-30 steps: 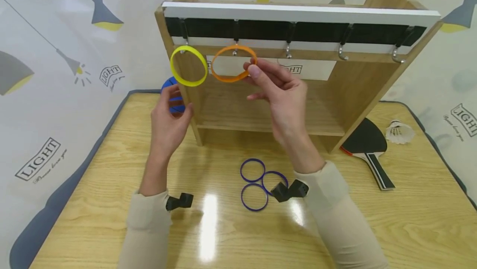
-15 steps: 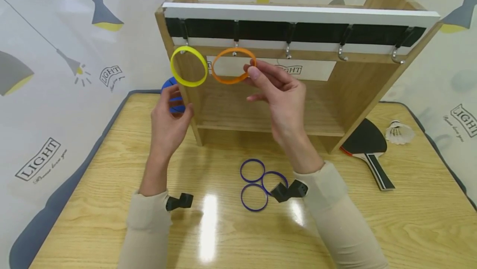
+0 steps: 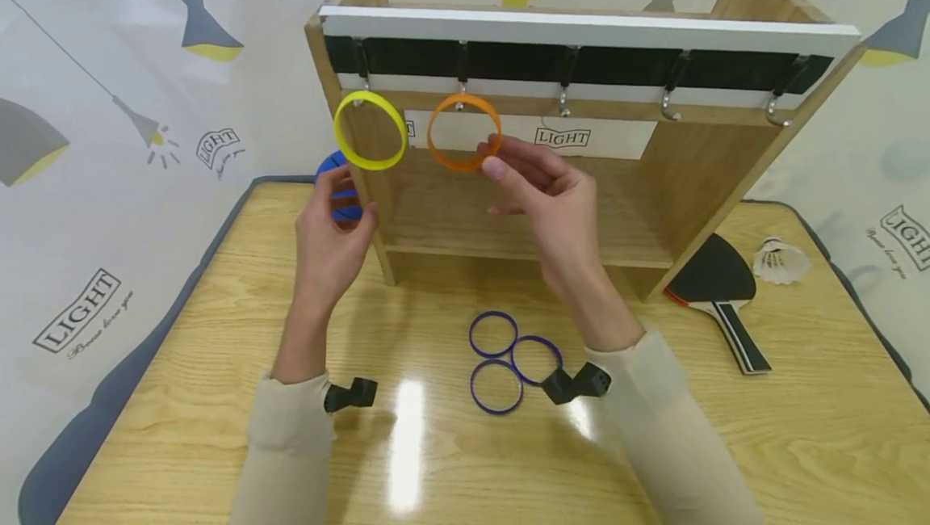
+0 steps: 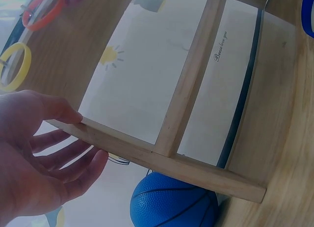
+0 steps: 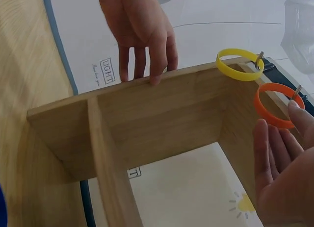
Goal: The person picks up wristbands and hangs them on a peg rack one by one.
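Observation:
An orange wristband [image 3: 434, 155] hangs from the second hook [image 3: 462, 91] of a hook rail. At its lower right edge is my right hand [image 3: 563, 206], thumb and fingertips apart. In the right wrist view, the thumb [image 5: 297, 114] overlaps the band while the other fingers extend below it. A yellow wristband [image 3: 400, 145] hangs from the leftmost hook. My left hand [image 3: 330, 238] holds the left side panel of the wooden shelf [image 4: 122, 144], thumb at its front edge and fingers along the outside.
Three purple-blue wristbands [image 3: 472, 338] lie on the table [image 3: 291, 460] before the shelf. Hooks such as the middle one [image 3: 563, 101] carry nothing. A blue ball [image 4: 171, 200] sits behind the left panel. At right are a table tennis bat [image 3: 715, 275] and a shuttlecock [image 3: 781, 260].
The orange band has shifted slightly right and down and become rounder as my right hand lowered and its grip loosened. My left hand and the yellow band have stayed put.

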Tool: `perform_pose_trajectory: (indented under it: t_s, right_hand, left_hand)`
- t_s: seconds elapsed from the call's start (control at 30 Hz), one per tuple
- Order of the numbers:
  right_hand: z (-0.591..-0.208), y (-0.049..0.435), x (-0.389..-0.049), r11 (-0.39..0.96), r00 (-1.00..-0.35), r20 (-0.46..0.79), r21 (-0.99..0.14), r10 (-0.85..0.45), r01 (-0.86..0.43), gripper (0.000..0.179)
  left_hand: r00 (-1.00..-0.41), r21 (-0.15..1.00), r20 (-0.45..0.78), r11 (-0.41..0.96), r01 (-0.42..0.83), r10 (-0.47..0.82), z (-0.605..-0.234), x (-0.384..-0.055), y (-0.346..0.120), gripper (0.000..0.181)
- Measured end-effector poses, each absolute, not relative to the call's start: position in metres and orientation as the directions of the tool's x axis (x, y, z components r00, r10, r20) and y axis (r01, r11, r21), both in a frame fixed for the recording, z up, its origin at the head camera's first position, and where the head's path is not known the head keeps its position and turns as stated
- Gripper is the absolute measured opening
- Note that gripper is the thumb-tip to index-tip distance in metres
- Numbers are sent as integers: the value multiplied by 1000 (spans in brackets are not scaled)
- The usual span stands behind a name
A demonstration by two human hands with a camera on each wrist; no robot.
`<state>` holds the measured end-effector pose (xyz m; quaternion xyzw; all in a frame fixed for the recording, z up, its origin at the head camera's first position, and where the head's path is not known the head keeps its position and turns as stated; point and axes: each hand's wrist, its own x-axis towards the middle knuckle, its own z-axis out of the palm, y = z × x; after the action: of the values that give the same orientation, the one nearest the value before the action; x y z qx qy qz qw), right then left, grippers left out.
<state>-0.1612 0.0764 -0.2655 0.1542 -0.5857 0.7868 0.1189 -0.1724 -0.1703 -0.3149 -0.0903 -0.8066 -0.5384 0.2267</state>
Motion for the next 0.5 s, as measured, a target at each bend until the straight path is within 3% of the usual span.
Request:
perform_pose_trajectory:
  t_s: [0.17,0.27,0.4,0.5]
  right_hand:
    - [-283,98,-142,-92,-947,314,-947,-66,-308,36]
    - [-294,116,-128,123,-948,249,-953,-197,-276,34]
    - [-312,138,-109,478,-906,89,-826,-413,-299,27]
    - [-324,146,-100,691,-897,-27,-648,-442,-321,28]
  left_hand:
    - [-885,829,456,407,383,-96,-315,-172,-170,44]
    - [-882,827,461,407,388,-96,-315,-172,-170,44]
    - [-878,824,468,410,391,-102,-315,-172,-169,43]
    - [-876,821,470,417,390,-107,-315,-173,-170,43]
